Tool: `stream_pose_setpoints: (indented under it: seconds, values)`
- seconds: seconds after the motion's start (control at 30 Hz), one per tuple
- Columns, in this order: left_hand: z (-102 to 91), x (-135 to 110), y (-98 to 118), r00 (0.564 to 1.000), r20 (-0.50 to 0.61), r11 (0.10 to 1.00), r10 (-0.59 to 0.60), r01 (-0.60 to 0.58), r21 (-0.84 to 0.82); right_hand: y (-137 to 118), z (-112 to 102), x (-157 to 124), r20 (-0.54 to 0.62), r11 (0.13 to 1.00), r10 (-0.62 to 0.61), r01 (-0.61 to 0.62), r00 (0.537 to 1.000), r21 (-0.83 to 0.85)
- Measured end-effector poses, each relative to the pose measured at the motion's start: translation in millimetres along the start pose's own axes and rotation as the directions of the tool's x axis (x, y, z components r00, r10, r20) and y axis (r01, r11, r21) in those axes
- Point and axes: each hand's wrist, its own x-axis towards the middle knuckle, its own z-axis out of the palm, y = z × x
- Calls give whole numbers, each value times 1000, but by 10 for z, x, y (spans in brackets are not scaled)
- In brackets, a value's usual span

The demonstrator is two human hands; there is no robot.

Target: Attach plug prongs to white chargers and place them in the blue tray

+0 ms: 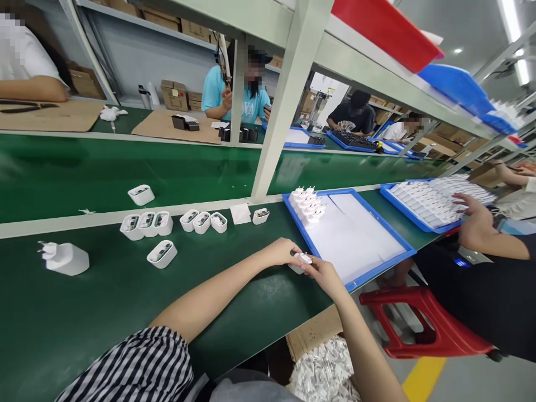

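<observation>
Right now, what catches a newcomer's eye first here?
Front centre, the left hand and right hand pinch a small white plastic charger part over the green bench mat. Just right lies a blue-rimmed tray with a white liner, white plug pieces clustered in its far corner. Left of the hands, open white plastic shells stand in short rows.

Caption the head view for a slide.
Left hand and right hand pinch a white charger housing beside a blue tray, open housings lined along the green bench.
</observation>
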Motion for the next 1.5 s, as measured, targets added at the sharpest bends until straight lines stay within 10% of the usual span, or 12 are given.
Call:
stream_pose_setpoints:
  seconds: [0.2, 0.43, 0.7, 0.87, 0.93, 1.0, 1.13, 1.33, 1.5]
  values:
    - [-156, 176, 261, 982, 132, 916, -133, 71, 396, -173, -153, 54, 98, 940, 30, 5, 995, -342]
    - [-200, 111, 333, 958, 243, 881, -151, 19, 472, -167, -132, 46, 136, 938, 23, 25, 990, -347]
    - [33, -330, 31, 993, 121, 785, 7, -81, 614, -231, -268, 19, 84, 947, -28, 53, 996, -317]
    - [-388, -679, 47, 981, -144, 811, -126, 186, 554, -96, -776, 326, -178, 970, 39, -80, 983, -230]
    - [-744, -723, 8, 864, -347, 711, -366, 500, 495, -6, -847, 499, -164, 981, 86, -112, 983, -157]
    - [-1147, -733, -115, 651, -491, 525, -579, 758, 387, 77, -808, 649, -134, 994, 101, -105, 986, -29]
    - [-1782, -781, -543, 423, -568, 323, -706, 906, 273, 205, -602, 823, -239, 989, 91, -60, 967, 136]
    - [-1967, -860, -1003, 566, -479, 434, -671, 824, 365, 288, -518, 869, -318, 989, 85, -42, 944, 141]
    - [-1898, -1041, -774, 618, -499, 481, -607, 786, 388, 227, -711, 849, -214, 982, 90, -52, 973, 179]
